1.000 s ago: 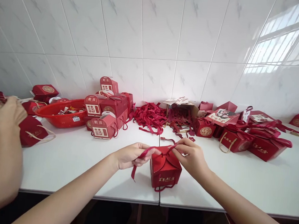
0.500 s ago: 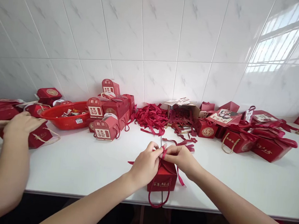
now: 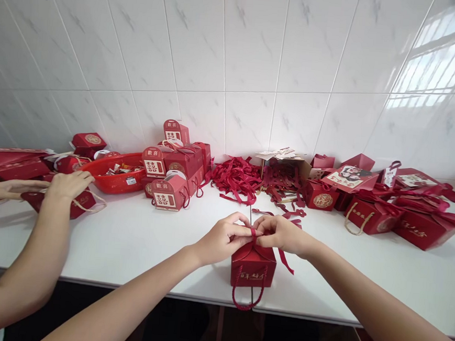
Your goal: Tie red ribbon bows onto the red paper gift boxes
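A small red gift box (image 3: pixel 251 272) with gold lettering stands near the table's front edge, its twisted red cord handle hanging over that edge. Above its folded top, my left hand (image 3: pixel 226 237) pinches a red ribbon (image 3: pixel 253 232). From the other side my right hand (image 3: pixel 281 234) grips the same ribbon, fingertips touching or nearly touching those of the left. A loose ribbon tail trails down to the right of the box. The fingers partly hide where the ribbon crosses itself.
On the white table (image 3: pixel 127 246) lie a ribbon pile (image 3: pixel 237 176), an open carton (image 3: pixel 286 170), and stacked red boxes (image 3: pixel 168 192). More boxes (image 3: pixel 423 228) stand right. At left, a co-worker's hands (image 3: pixel 67 181) handle a box beside a red basin (image 3: pixel 122 180) of sweets.
The view has shifted slightly left. My fingers have moved on the ribbon, the left hand now lying flatter beside the knot area. The co-worker's hands have shifted at their box.
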`<state>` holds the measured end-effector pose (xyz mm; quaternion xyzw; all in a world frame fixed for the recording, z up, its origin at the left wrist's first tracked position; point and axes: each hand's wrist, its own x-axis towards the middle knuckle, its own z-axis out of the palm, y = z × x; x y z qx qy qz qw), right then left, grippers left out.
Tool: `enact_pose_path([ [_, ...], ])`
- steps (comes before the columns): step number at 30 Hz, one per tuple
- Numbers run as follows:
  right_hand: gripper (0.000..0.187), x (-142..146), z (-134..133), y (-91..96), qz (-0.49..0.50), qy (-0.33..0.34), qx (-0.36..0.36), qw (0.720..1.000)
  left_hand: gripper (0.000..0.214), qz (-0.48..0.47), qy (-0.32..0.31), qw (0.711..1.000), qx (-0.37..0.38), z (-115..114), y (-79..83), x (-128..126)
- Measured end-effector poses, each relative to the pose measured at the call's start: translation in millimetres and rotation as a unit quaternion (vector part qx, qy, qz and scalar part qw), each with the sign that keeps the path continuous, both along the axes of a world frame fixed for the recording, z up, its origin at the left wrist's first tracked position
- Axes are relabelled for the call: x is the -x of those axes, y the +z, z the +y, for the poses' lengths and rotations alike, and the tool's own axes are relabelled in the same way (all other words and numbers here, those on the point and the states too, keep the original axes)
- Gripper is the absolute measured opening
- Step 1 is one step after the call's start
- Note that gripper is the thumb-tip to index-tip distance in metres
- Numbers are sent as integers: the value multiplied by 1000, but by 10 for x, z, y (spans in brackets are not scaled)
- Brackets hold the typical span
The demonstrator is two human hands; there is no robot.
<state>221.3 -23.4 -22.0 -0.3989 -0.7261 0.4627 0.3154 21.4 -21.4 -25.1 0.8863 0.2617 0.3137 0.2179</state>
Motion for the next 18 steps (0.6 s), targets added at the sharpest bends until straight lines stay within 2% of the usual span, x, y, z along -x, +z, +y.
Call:
enact_pose_path([
  [3, 2, -19, 22, 8, -34, 11, -19, 999, 20, -39, 31, 998, 40, 34, -45, -33],
  [8, 6, -4, -1, 23, -56, -10, -66, 996, 16, -61, 92, 991, 80, 33, -61, -120],
  [11, 7, -64, -35, 48, -78, -33, -85, 993, 14, -42, 130, 988, 76, 23, 8, -64],
  [14, 7, -194, -52, 66, -124, -61, -93, 986, 15, 19, 167, 985, 48, 21, 131, 87],
  [16, 8, -264, -46, 58, -147, -74, -106, 981, 14, 62, 160, 984, 47, 16, 212, 168],
  [18, 8, -286, -33, 32, -150, -82, -125, 977, 13, 75, 120, 986, 87, 7, 267, 188],
])
